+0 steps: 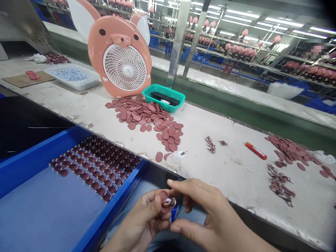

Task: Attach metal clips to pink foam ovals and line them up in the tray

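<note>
My left hand pinches a small figurine with dark and pale parts, with a reddish-brown oval disc against it. Its finer details are too small to make out. Just right of it, my right hand is open, thumb and fingers apart, with nothing visible between them. On the bench edge ahead lies a translucent squeeze bottle with a thin dark tip. Loose oval discs are beside the bottle, the nearest marked with small dark dots.
A blue tray at left holds rows of small figurines. On the bench are a disc pile, a green basket, a pig-shaped fan, a red-orange box cutter and figurine clusters.
</note>
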Tool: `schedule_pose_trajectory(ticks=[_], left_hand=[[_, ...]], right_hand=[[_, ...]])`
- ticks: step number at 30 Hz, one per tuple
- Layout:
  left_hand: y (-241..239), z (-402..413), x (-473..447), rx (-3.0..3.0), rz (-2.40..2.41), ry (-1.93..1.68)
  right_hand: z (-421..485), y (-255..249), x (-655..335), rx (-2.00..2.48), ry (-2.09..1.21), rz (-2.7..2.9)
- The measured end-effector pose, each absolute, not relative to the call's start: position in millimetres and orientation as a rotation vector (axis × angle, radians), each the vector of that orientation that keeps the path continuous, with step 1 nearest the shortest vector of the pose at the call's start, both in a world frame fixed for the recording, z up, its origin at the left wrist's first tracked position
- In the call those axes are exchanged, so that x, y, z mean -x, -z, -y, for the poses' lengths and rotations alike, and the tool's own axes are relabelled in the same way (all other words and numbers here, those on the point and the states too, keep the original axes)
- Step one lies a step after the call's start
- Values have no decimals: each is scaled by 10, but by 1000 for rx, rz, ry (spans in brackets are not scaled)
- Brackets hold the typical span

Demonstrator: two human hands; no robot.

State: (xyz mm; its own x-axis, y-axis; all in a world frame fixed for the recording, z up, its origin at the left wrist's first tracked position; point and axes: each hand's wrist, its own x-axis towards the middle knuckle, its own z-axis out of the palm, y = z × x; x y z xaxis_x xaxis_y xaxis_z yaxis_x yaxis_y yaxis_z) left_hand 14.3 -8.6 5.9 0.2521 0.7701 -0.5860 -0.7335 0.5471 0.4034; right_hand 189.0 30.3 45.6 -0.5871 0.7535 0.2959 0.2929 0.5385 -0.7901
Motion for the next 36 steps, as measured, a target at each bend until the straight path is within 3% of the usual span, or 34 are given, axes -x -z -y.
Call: schedule_pose_trajectory(ticks=[21,24,30,36], left_hand=[[63,79,-76,-87,-789,-977],[117,60,-7,-172,-816,-995],[169,89,42,-278,-1181,-1395],[243,65,148,-395,-1296,-1450]], right_hand=[[-347,-344,-1830,846,-1028,2044],[-361,-278,-1771,838,-857,2055],[-345,57,-1435,784,-132,2075],[-374,295,-1108,723,-62,2106]])
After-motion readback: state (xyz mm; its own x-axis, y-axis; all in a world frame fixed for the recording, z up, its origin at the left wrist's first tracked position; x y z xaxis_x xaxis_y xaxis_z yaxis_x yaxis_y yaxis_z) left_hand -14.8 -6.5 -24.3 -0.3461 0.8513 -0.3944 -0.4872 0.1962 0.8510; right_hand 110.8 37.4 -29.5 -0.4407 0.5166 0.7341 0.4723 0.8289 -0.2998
